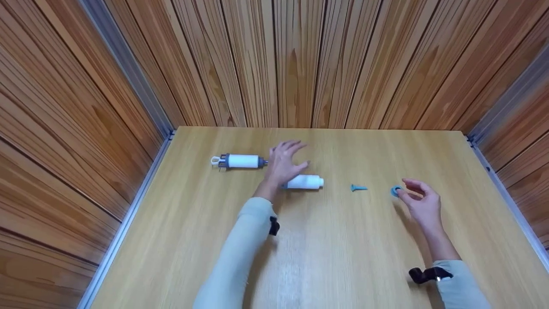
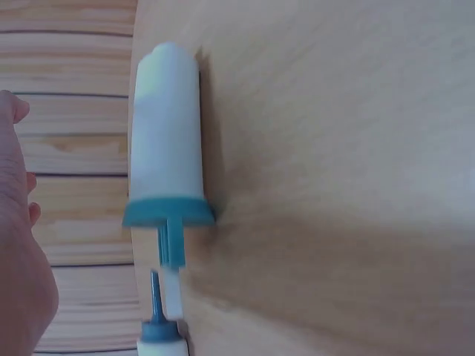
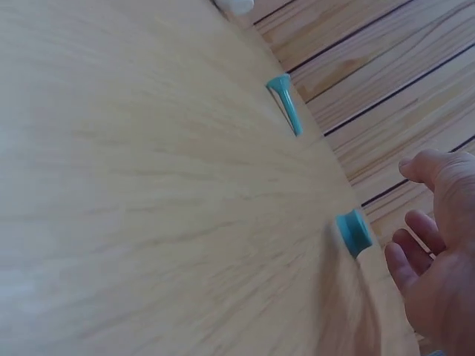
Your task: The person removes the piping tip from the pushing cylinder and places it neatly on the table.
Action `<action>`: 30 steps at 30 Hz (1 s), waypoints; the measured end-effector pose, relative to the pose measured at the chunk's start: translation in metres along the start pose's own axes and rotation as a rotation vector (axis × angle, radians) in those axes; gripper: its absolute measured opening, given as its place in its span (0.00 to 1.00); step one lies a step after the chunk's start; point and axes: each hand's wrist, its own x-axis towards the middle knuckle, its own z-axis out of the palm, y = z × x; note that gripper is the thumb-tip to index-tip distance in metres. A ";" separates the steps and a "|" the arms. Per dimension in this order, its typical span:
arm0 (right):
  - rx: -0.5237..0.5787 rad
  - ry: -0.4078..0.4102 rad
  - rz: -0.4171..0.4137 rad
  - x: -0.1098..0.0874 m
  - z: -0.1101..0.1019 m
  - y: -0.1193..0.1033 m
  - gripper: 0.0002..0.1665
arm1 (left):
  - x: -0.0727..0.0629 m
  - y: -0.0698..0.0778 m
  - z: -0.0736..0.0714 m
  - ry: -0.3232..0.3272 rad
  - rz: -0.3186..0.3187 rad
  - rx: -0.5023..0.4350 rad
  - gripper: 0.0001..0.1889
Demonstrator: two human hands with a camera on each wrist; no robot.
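Note:
My left hand (image 1: 284, 163) hovers with spread fingers over a white syringe-like tube (image 1: 303, 182), touching nothing that I can see. Its lower end, a teal flange (image 2: 169, 211) with a stem below it, shows in the left wrist view. Beyond the hand lies a second white tube (image 1: 243, 161) with dark blue-grey ends, a pull loop and a thin nozzle. My right hand (image 1: 422, 204) is beside a small teal ring-shaped cap (image 3: 354, 232), its fingers loosely bent. The right wrist view shows the cap standing on the table, apart from the fingers.
Between the white tube and the ring cap lies a teal tapered nozzle (image 1: 359, 188) on the wooden table (image 1: 334, 240). Wood-plank walls (image 1: 296, 64) stand behind and at both sides, with metal rails (image 1: 124, 240) along the table's side edges.

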 end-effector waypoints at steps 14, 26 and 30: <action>-0.047 -0.029 -0.171 -0.011 0.009 -0.036 0.24 | -0.013 -0.055 -0.024 -0.055 -0.094 0.123 0.35; -0.018 -0.052 -0.335 -0.024 0.021 -0.066 0.23 | -0.026 -0.100 -0.042 -0.079 -0.183 0.193 0.43; -0.011 -0.069 -0.362 -0.027 0.024 -0.074 0.25 | -0.032 -0.113 -0.046 -0.103 -0.221 0.199 0.45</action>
